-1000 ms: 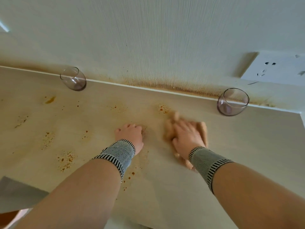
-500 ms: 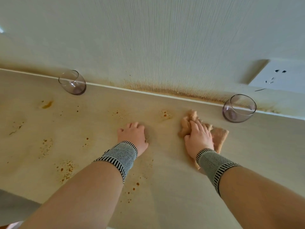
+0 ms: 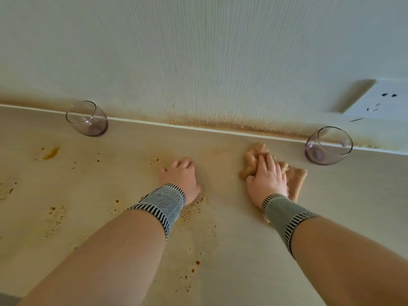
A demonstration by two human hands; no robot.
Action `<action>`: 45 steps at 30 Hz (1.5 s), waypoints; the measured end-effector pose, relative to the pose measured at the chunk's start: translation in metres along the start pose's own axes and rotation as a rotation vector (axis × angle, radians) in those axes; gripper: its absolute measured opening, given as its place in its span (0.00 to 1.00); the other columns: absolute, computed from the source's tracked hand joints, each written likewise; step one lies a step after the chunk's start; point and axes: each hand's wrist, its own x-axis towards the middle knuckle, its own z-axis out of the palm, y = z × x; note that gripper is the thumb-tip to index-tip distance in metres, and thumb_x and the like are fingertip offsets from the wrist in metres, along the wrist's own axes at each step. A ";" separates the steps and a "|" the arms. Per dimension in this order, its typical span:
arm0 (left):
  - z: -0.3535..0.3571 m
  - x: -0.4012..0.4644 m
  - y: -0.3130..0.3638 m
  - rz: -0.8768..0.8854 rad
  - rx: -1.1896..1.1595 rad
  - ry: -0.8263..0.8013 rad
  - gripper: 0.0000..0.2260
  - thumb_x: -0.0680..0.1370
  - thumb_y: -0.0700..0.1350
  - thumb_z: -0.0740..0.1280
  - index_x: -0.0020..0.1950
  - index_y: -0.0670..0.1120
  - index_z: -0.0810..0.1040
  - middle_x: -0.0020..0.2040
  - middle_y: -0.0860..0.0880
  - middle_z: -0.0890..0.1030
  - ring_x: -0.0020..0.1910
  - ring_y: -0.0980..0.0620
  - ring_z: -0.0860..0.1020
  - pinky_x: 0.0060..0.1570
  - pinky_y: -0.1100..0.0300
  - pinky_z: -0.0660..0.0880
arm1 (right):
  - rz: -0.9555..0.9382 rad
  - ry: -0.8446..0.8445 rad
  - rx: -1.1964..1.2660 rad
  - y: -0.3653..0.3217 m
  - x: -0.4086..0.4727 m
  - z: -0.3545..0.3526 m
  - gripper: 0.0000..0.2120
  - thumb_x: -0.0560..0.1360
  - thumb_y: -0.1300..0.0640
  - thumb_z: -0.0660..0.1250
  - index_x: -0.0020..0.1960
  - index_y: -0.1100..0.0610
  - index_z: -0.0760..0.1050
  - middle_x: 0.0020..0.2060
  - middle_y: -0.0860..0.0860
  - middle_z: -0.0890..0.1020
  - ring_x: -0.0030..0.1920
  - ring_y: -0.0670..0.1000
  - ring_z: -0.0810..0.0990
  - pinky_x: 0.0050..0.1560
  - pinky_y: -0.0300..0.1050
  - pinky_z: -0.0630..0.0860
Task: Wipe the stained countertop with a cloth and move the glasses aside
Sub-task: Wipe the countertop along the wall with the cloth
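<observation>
A person leans over a beige countertop speckled with orange-brown stains, both wrists wrapped in grey knitted bands with striped edges. The right hand lies palm down on a crumpled tan cloth, fingers spread and fairly straight as they press it flat against the surface near the back edge; folds of the cloth show beyond the fingertips and to the right of the palm. The left hand rests on the counter just left of centre, its fingers bent at the knuckles and holding nothing, with spatter marks around and below the wrist. Two clear, purple-tinted glasses stand against the wall: the left glass far to the left, the right glass near the cloth but apart from it. A brown stain runs along the base of the textured wall, and a white socket plate sits above the right glass
</observation>
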 end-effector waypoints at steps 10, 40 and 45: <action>-0.007 0.008 -0.011 0.049 0.036 0.096 0.21 0.80 0.51 0.61 0.73 0.53 0.70 0.77 0.54 0.64 0.77 0.47 0.57 0.73 0.40 0.57 | -0.466 -0.182 -0.021 -0.049 0.000 0.003 0.25 0.80 0.55 0.57 0.77 0.46 0.63 0.78 0.44 0.59 0.79 0.49 0.52 0.78 0.55 0.49; -0.020 0.028 -0.019 0.042 -0.017 0.009 0.25 0.81 0.52 0.60 0.78 0.50 0.61 0.78 0.54 0.58 0.77 0.47 0.56 0.72 0.41 0.57 | -0.300 -0.046 -0.058 -0.054 0.046 -0.003 0.24 0.80 0.50 0.52 0.76 0.39 0.61 0.79 0.43 0.55 0.78 0.52 0.49 0.76 0.59 0.46; -0.020 0.030 -0.020 0.049 0.021 0.005 0.26 0.81 0.52 0.59 0.78 0.50 0.60 0.79 0.54 0.58 0.77 0.47 0.57 0.71 0.41 0.59 | 0.115 -0.072 -0.005 -0.046 0.035 -0.017 0.21 0.82 0.42 0.50 0.74 0.34 0.59 0.79 0.49 0.48 0.77 0.63 0.42 0.74 0.69 0.47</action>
